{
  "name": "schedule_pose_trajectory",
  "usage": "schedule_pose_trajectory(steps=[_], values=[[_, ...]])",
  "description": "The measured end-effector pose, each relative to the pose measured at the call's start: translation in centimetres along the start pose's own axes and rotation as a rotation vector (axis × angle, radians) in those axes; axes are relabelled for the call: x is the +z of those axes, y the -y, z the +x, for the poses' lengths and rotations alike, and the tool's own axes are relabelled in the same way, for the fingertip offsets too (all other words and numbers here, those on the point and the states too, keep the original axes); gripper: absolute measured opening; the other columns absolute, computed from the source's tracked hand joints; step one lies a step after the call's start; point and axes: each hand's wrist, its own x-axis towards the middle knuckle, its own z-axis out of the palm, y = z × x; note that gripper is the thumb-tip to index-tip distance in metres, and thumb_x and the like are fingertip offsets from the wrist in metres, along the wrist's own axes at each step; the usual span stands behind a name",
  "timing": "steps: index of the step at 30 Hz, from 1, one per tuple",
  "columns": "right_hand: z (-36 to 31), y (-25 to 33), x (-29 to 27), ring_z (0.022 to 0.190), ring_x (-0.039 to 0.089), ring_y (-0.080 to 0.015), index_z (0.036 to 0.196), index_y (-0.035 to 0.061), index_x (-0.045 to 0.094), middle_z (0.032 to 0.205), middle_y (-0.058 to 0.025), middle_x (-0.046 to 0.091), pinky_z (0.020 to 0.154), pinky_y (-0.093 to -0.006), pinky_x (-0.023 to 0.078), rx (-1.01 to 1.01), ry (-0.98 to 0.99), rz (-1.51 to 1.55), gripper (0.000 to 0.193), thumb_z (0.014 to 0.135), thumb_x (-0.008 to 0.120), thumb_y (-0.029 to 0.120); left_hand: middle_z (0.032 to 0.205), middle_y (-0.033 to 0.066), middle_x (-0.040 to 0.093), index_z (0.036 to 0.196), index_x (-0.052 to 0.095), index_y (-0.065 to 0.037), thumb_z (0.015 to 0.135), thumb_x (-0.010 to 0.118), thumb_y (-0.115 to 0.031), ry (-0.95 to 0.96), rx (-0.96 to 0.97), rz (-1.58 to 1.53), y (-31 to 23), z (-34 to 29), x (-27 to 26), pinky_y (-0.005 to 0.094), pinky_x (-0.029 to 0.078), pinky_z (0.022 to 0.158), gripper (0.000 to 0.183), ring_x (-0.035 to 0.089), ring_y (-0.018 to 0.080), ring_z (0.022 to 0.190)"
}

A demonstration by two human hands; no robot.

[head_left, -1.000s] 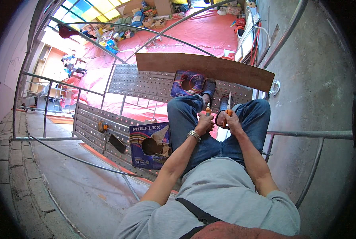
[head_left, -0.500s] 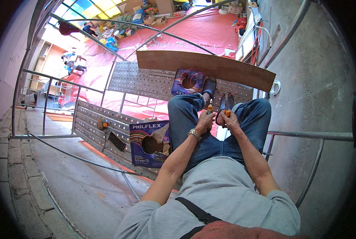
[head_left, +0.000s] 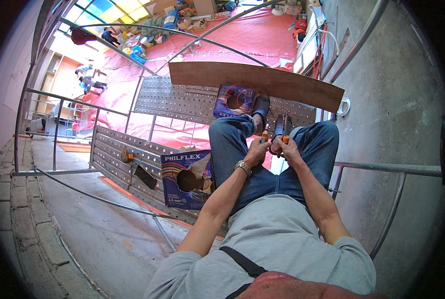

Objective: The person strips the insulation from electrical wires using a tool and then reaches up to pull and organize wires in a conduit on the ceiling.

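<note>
Both hands [head_left: 272, 148] gripping orange-handled pliers [head_left: 274, 137], plank [head_left: 252, 79] edge beyond

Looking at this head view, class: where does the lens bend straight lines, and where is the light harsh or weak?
Head view: the fisheye bows the rails and the wooden board toward the rim, and the corners go black. Daylight falls strongly on the pink floor far below, washing out its left part; the grey wall is evenly lit. The hands are sharp, unblurred.

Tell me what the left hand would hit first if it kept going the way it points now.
The left hand points up and away along the thigh, holding an orange-handled tool. Going straight on, it would probably first meet the person's own shoe on the perforated metal plank; depth is hard to judge.
</note>
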Motion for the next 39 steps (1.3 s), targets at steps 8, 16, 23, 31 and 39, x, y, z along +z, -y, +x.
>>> schedule_pose_trajectory(steps=[8, 16, 23, 31, 39], values=[[0.2, -0.7, -0.3, 0.055, 0.055, -0.0131, 0.105, 0.0024, 0.059, 0.074, -0.0036, 0.059, 0.047, -0.0287, 0.044, -0.011, 0.049, -0.046, 0.023, 0.1, 0.061, 0.025, 0.075, 0.004, 0.058, 0.092, 0.058, -0.003, 0.092, 0.065, -0.019, 0.031, 0.055, -0.016, 0.0, -0.2, -0.1, 0.03, 0.045, 0.056, 0.017, 0.053, 0.0123, 0.062], [0.8, -1.0, -0.4, 0.057, 0.056, -0.0096, 0.108, 0.0043, 0.065, 0.079, -0.0015, 0.064, 0.049, -0.026, 0.043, 0.001, -0.067, -0.186, 0.036, 0.097, 0.067, 0.039, 0.069, 0.0046, 0.055, 0.094, 0.056, -0.003, 0.093, 0.065, -0.019, 0.009, 0.039, -0.016, -1.0, -0.6, 0.6, 0.0292, 0.038, 0.039, 0.018, 0.048, 0.0122, 0.045], [0.8, -1.0, 0.4, 0.059, 0.059, -0.0089, 0.103, 0.0039, 0.066, 0.079, -0.0013, 0.066, 0.054, -0.0255, 0.046, -0.017, -0.039, -0.167, 0.032, 0.098, 0.065, 0.036, 0.074, 0.004, 0.06, 0.101, 0.058, -0.003, 0.09, 0.07, -0.019, -0.064, 0.059, -0.017, -0.6, -0.3, 0.0, 0.0276, 0.04, 0.041, 0.023, 0.053, 0.0123, 0.051], [-1.0, 1.2, 0.9, 0.058, 0.063, -0.0134, 0.1, 0.0036, 0.064, 0.074, -0.0025, 0.063, 0.049, -0.0284, 0.051, 0.049, 0.212, -0.182, 0.028, 0.099, 0.062, 0.032, 0.072, 0.0042, 0.059, 0.104, 0.056, -0.002, 0.093, 0.07, -0.02, -0.073, 0.088, -0.27, -2.0, -1.4, 0.0, 0.026, 0.034, 0.032, 0.025, 0.048, 0.0097, 0.041], [1.4, -2.5, -1.2, 0.066, 0.065, -0.0117, 0.105, 0.0059, 0.057, 0.087, -0.0027, 0.064, 0.059, -0.028, 0.056, -0.167, 0.331, -0.396, 0.031, 0.1, 0.063, 0.036, 0.079, 0.0029, 0.062, 0.106, 0.059, -0.003, 0.093, 0.071, -0.024, -0.045, 0.204, -0.299, -2.5, -0.9, 1.1, 0.026, 0.041, 0.043, 0.028, 0.053, 0.0094, 0.054]])
